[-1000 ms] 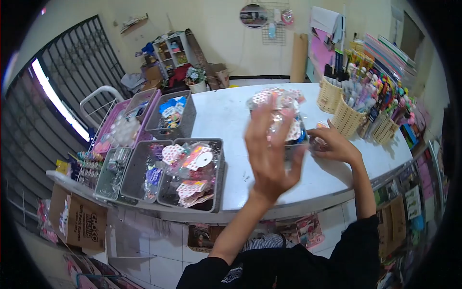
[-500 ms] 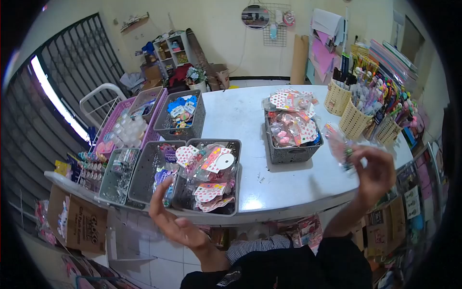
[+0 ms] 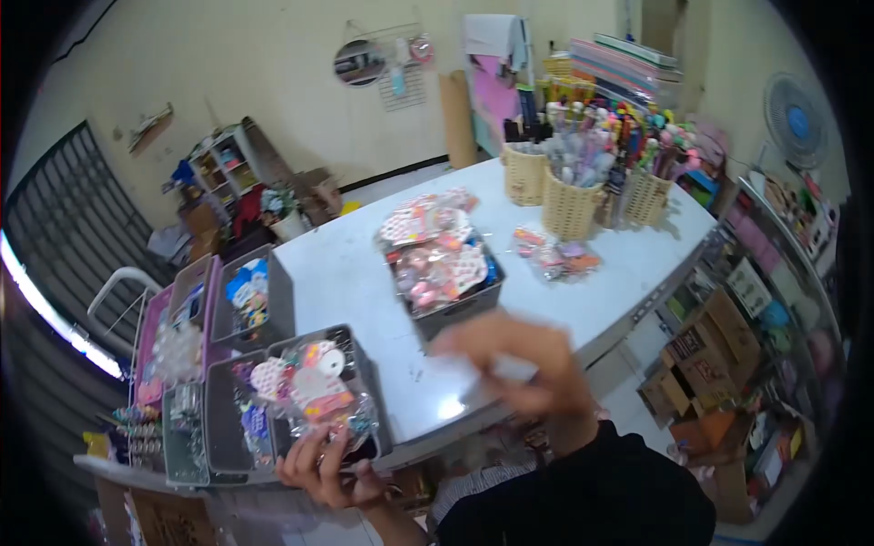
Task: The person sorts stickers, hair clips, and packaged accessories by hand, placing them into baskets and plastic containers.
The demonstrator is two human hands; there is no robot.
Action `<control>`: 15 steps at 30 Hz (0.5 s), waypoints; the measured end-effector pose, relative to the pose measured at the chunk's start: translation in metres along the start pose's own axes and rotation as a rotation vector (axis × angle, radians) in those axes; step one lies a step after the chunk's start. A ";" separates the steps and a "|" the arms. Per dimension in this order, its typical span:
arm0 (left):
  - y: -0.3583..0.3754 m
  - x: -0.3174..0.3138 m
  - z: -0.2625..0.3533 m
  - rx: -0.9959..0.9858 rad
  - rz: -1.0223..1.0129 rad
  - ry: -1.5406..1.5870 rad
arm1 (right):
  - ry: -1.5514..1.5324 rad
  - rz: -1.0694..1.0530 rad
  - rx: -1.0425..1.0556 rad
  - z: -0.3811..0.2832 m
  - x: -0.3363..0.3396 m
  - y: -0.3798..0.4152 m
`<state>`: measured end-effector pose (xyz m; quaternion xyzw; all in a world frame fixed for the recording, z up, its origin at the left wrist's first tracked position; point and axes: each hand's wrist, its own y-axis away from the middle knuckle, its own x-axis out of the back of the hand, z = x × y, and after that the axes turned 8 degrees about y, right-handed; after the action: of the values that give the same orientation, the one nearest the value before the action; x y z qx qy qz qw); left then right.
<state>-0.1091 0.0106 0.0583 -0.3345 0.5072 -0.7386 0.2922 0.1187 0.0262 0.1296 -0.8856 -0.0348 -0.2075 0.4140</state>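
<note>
Grip unclear: my left hand [image 3: 330, 478] touches the bagged packets [image 3: 319, 389] heaped in a near gray basket [image 3: 366, 387], whether pinching one I can't tell. My right hand [image 3: 546, 364] (blurred, contents unreadable) hangs over the table [image 3: 323, 273]. Handling packets by card edges should avoid snags.

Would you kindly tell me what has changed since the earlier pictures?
The right hand has let go of the packets now on the table and moved left; the left hand has reached the near edge of the front right bin. The view swung right. The central basket and pen baskets stayed put.
</note>
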 end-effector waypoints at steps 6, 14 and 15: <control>-0.002 0.010 0.000 -0.078 -0.175 -0.047 | 1.118 0.116 -0.535 0.080 0.074 0.048; -0.008 -0.014 0.031 0.043 -0.221 0.029 | 0.907 0.129 -0.655 0.089 0.067 0.047; -0.008 -0.016 0.036 0.060 -0.209 0.007 | 0.864 0.193 -0.628 0.092 0.066 0.048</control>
<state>-0.0715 0.0058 0.0720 -0.3742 0.4482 -0.7810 0.2216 0.2217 0.0560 0.0688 -0.8000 0.2838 -0.5141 0.1232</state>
